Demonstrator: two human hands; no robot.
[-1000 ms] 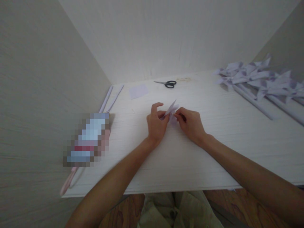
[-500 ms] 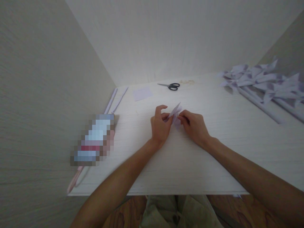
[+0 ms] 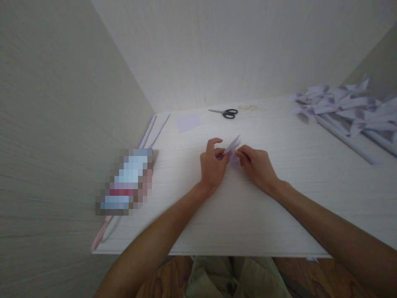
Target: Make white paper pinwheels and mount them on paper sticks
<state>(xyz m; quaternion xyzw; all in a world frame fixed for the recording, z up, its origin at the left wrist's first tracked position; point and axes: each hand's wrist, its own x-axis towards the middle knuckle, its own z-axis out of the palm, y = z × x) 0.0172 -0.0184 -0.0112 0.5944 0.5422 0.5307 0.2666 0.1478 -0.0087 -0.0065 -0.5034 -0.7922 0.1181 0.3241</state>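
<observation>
Both hands meet over the middle of the white table. My left hand pinches the left side of a small folded pale lilac paper piece, its index finger curled above. My right hand pinches the right side of the same paper, fingers closed. One pointed flap of the paper sticks up and to the right between the two hands.
Black-handled scissors lie at the back of the table, beside a lilac paper square. Several folded paper pinwheels on rolled sticks are piled at the right. Paper strips and a blurred-out object lie along the left wall.
The hands have hardly moved on the paper; the view has shifted, so everything sits slightly further right and lower in the picture.
</observation>
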